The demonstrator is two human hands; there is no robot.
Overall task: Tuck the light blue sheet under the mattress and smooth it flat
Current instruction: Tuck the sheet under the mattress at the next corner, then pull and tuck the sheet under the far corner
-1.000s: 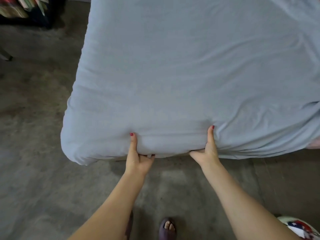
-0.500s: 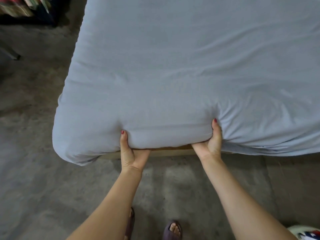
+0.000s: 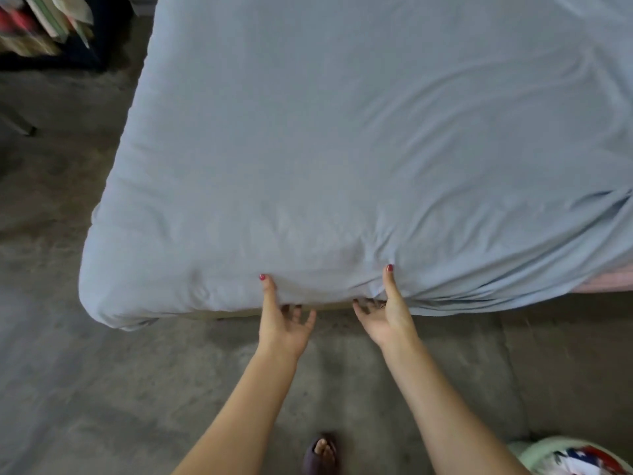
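- My left hand (image 3: 286, 323) sat at the mattress's near edge, about six o'clock: thumb up against the light blue sheet (image 3: 342, 149), fingers spread loose at the bottom hem, gripping nothing.
- My right hand (image 3: 388, 318) was just beside it, toward five o'clock: thumb pressed on the sheet's side, fingertips reaching under the hem, where I could not tell whether they held cloth.
- The sheet covered the whole mattress (image 3: 606, 282); only a pink strip of it peeked out at three o'clock.
- Creases fanned from my right thumb toward three o'clock.
- At eleven o'clock a dark shelf (image 3: 51, 36) held blurred books or papers, cut off by the frame.
- Grey floor (image 3: 85, 389) lay below; one slippered foot (image 3: 322, 452) showed at six o'clock.
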